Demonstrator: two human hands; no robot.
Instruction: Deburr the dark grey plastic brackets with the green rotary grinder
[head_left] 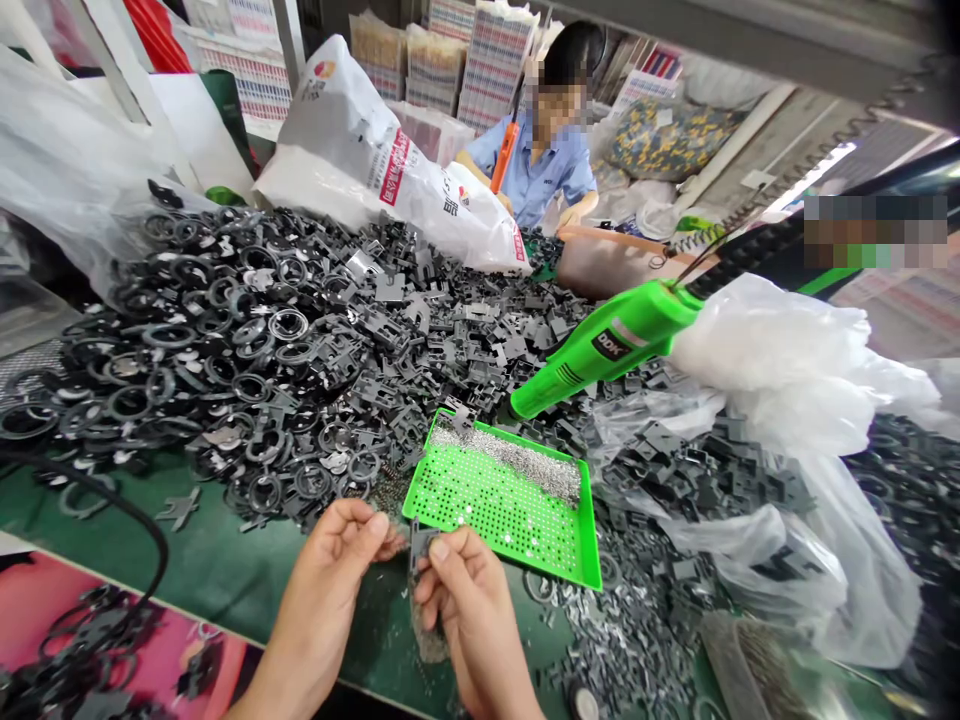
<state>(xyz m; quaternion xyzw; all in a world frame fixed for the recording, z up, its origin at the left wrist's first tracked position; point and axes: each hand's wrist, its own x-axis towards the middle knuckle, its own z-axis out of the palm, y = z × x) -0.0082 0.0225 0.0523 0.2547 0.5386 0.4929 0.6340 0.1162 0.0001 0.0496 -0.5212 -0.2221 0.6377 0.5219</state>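
Green tabletop (225, 565) with narrow front margin, gray part (421, 541) in right grip (471, 590)

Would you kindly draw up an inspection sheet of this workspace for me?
Surface: green table, largely covered by parts.
Job's things: dark part in hand; green tray holding small shiny pieces; green screwdriver with its tip near the tray's far edge.
Clutter: heaps of dark rings and flat pieces; crumpled clear bags.
Grip: right hand pinches the part; left hand beside it, hold unclear.
Cables: coiled cord behind the screwdriver; black cable at left.
Surroundings: co-worker beyond the heaps; stacked packs behind.
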